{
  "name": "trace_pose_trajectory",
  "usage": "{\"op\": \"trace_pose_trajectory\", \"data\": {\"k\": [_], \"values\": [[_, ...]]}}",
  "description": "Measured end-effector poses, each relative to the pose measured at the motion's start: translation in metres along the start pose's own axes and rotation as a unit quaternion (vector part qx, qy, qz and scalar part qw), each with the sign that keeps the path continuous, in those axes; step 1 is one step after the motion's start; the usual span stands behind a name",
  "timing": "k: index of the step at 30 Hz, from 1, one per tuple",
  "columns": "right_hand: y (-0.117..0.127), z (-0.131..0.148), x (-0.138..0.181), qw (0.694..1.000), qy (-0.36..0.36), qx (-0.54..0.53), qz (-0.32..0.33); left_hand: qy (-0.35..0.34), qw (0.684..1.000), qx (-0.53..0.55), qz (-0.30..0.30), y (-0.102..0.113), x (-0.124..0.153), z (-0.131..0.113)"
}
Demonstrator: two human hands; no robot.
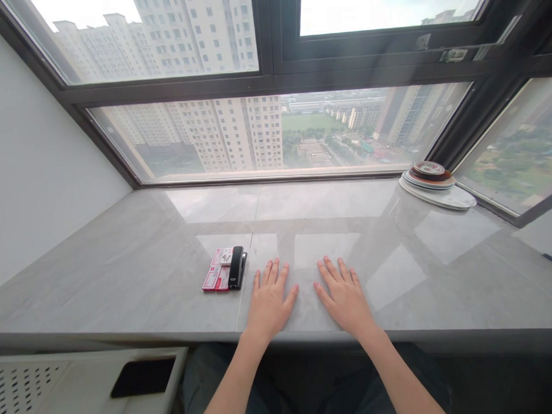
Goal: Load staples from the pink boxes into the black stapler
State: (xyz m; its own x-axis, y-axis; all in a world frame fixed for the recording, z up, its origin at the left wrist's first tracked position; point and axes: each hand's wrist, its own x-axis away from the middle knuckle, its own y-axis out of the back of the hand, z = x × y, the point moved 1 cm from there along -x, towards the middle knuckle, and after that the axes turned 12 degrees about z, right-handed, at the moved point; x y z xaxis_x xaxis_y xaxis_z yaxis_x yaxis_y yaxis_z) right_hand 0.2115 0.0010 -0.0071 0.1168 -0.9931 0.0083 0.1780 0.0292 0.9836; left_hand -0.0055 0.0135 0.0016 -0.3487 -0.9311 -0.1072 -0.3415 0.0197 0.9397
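My left hand (269, 301) lies flat, palm down, on the grey stone sill (124, 279), fingers stretched out and holding nothing. My right hand (345, 296) rests the same way just to its right, a small gap between the two. A black stapler (236, 267) lies a short way left of my left hand, beside two small red-and-white boxes (218, 268). Neither hand touches them.
A stack of plates (431, 178) sits at the far right corner by the window. The window frame (271, 80) runs along the back. Below the sill at lower left is a white perforated unit (33, 390) with a dark phone (143, 376) on it.
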Motion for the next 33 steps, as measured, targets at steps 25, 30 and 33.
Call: {"op": "trace_pose_trajectory", "data": {"k": [25, 30, 33], "values": [[0.036, 0.199, -0.121, 0.967, 0.133, -0.191, 0.103, -0.064, 0.994, 0.088, 0.004, -0.010, 0.008, 0.014], [0.050, 0.132, -0.113, 0.974, 0.126, -0.168, 0.086, -0.037, 0.995, 0.094, -0.015, 0.017, 0.015, -0.003], [0.056, 0.086, -0.095, 0.976, 0.123, -0.160, 0.077, 0.010, 0.996, 0.078, -0.038, 0.023, 0.015, -0.009]]}}
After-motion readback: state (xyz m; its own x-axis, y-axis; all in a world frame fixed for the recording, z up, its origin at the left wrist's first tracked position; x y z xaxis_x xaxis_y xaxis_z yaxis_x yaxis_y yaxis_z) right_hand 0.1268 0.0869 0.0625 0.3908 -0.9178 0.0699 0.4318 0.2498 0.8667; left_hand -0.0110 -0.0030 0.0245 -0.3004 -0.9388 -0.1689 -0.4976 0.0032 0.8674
